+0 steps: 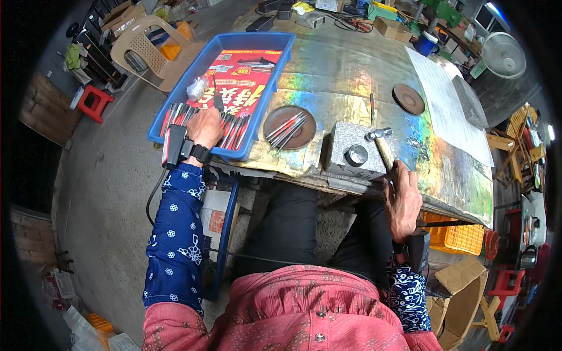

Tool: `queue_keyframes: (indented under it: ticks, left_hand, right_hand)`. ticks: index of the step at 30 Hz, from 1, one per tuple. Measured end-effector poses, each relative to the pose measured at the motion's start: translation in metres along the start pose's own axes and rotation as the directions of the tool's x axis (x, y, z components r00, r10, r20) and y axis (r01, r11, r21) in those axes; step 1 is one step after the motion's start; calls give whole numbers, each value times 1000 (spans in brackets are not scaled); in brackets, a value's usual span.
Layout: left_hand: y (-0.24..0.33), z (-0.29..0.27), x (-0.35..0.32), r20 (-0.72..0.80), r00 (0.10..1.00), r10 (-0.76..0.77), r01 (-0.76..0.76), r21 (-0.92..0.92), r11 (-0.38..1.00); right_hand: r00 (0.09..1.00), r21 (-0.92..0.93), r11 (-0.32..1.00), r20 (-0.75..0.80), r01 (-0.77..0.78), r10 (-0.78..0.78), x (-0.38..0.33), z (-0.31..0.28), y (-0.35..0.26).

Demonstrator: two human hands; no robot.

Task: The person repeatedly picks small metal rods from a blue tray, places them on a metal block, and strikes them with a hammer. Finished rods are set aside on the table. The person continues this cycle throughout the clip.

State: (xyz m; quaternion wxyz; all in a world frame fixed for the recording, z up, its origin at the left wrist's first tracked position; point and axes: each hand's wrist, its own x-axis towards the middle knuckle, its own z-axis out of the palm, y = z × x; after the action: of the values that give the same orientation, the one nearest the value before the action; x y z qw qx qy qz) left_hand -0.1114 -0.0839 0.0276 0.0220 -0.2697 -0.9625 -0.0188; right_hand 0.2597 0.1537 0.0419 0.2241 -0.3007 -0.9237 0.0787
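The left hand (205,126), grip unclear, seems to pick rods (238,130) at centre-left; next likely needs one on the block (346,138), right hand (404,202) clasping the hammer (384,151).

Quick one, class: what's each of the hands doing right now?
Left hand: at slim pieces in the blue tray; grip cannot be told.
Right hand: closed, holding the hammer.

The left arm (178,240) was extended, the left hand (205,126) palm down; the right hand (404,202) had its fingers (402,176) curled.
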Motion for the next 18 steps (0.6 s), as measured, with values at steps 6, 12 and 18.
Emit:
queue_keyframes:
  ticks: [6,12,18]
  left_hand:
    - [4,-4,-5,-38,999,34,-33,22,999]
    - [1,4,-5,-182,983,11,-24,-67,997]
    - [-1,6,-12,-521,853,35,-238,-330,914]
  right_hand:
    - [1000,-9,1000,11,-6,6,-1,-3,-1]
    - [999,6,1000,-31,-18,18,-2,-12,-6]
    - [992,24,1000,-128,-15,18,-4,-20,-3]
